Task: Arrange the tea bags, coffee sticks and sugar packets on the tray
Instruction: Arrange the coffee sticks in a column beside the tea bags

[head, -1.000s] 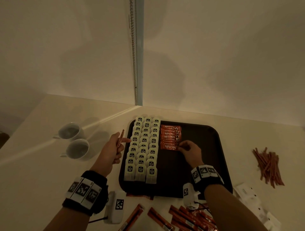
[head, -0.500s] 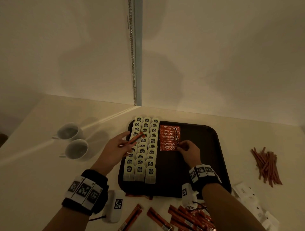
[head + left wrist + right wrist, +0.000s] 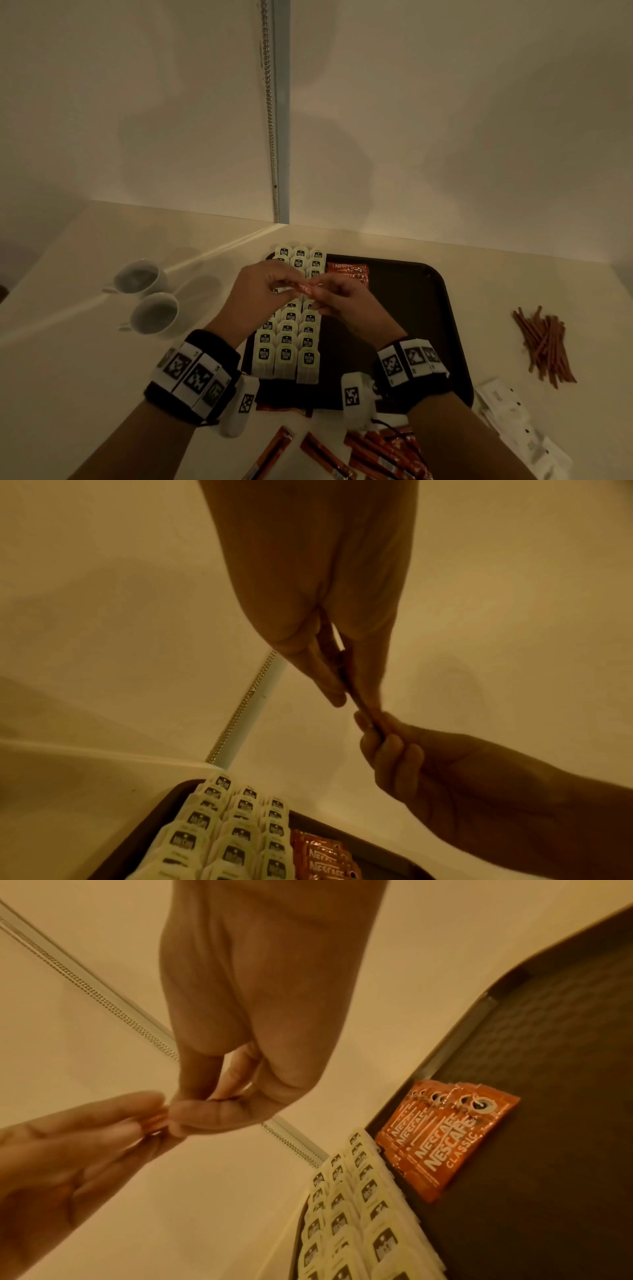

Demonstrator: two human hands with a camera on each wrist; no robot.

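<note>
A dark tray (image 3: 428,308) holds three columns of white tea bags (image 3: 287,342) along its left side and a stack of orange coffee packets (image 3: 349,274) beside them. Above the tea bags both hands meet on one orange coffee stick (image 3: 305,287). My left hand (image 3: 263,291) pinches its left end between thumb and fingers. My right hand (image 3: 339,298) pinches the other end. In the left wrist view the stick (image 3: 359,702) runs from my left fingers (image 3: 325,674) down to the right hand (image 3: 387,739). The right wrist view shows the same stick (image 3: 159,1121) and the packets (image 3: 445,1139).
Two white cups (image 3: 150,294) stand left of the tray. Loose coffee sticks (image 3: 376,452) lie at the near edge, thin brown sticks (image 3: 544,342) at the right, white sugar packets (image 3: 513,425) at the near right. A wall with a hanging bead chain (image 3: 270,102) rises behind.
My left hand carried the coffee stick rightward over the tea bags. My right hand left the stacked coffee packets, rose to meet it and took the stick's other end.
</note>
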